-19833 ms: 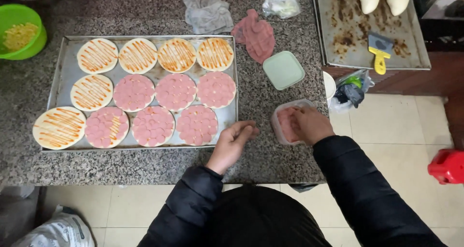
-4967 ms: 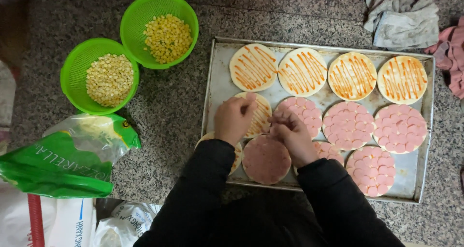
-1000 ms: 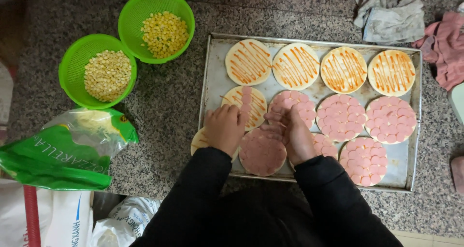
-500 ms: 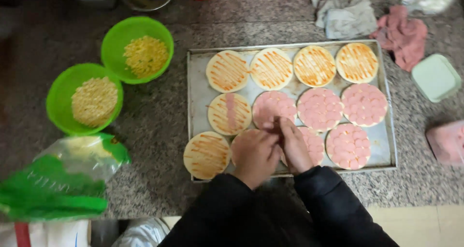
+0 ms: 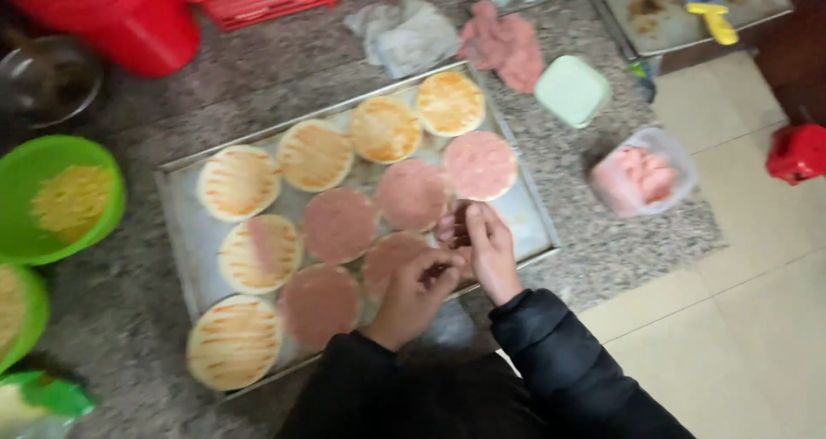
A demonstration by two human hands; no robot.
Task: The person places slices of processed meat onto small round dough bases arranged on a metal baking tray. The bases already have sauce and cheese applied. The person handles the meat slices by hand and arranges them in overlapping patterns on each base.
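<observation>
On the metal baking tray (image 5: 176,233), six sauced dough rounds, one (image 5: 234,342) nearest left, await pink meat slices; six (image 5: 341,225) are covered. Left hand (image 5: 413,293) and right hand (image 5: 486,250) meet over the near-right round, fingers curled; any slice held cannot be told.

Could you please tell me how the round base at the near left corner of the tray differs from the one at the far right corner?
The near-left base is pale with orange sauce stripes; the far-right base looks more evenly orange, though blur hides detail. The near-left base lies by the tray's near edge, left of the left hand; the far-right base lies beyond the right hand, near the pink cloth. Both are round, flat and without meat slices.
</observation>
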